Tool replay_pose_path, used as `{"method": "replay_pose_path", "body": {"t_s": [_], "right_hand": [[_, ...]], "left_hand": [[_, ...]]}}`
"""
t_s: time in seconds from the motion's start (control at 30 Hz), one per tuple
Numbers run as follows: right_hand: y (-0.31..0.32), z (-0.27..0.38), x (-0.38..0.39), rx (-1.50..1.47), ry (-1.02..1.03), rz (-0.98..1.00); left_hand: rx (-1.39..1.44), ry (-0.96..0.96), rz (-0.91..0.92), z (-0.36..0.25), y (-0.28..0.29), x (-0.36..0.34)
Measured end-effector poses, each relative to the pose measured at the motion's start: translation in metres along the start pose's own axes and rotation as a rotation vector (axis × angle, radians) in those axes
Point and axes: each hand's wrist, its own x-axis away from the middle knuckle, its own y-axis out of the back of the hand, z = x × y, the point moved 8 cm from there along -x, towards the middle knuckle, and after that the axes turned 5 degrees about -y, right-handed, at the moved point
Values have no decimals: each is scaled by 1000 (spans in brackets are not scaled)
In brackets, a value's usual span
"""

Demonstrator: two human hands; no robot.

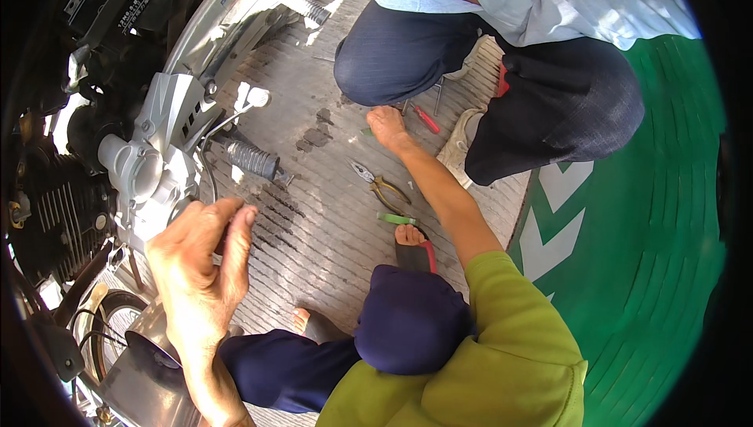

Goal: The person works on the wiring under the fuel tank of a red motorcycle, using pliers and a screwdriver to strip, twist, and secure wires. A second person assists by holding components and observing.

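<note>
My left hand (pixel 200 258) is raised beside the motorcycle's silver engine cover (pixel 145 168), its fingers curled and the thumb pressed against them. Whatever it may hold is hidden. Far ahead, my right hand (pixel 387 127) reaches down to the ribbed concrete, its fingers closed and mostly out of sight from above. A small green piece (pixel 367 131) shows at its edge. To its right lies a screwdriver with a red handle (pixel 427 119). Pliers (pixel 380 186) with dark and yellow handles rest nearer to me, and a green-handled tool (pixel 396 218) lies by my foot.
Along the left stands the motorcycle, with its rubber footpeg (pixel 255 160), rear footpeg (pixel 306 5) and finned engine (pixel 59 199). Across from me crouches another person in dark trousers (pixel 408 54). A green mat with white arrows (pixel 553 243) covers the right.
</note>
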Motion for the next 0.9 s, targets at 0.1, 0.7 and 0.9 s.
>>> {"method": "replay_pose_path", "body": {"t_s": [0.1, 0.7, 0.9], "right_hand": [[-2, 4, 1, 63, -13, 36], [-38, -89, 94, -1037, -899, -180], [-7, -59, 25, -555, -595, -311]], "left_hand": [[64, 27, 84, 2, -19, 8], [99, 45, 137, 33, -42, 17], [71, 52, 116, 40, -41, 4]]}}
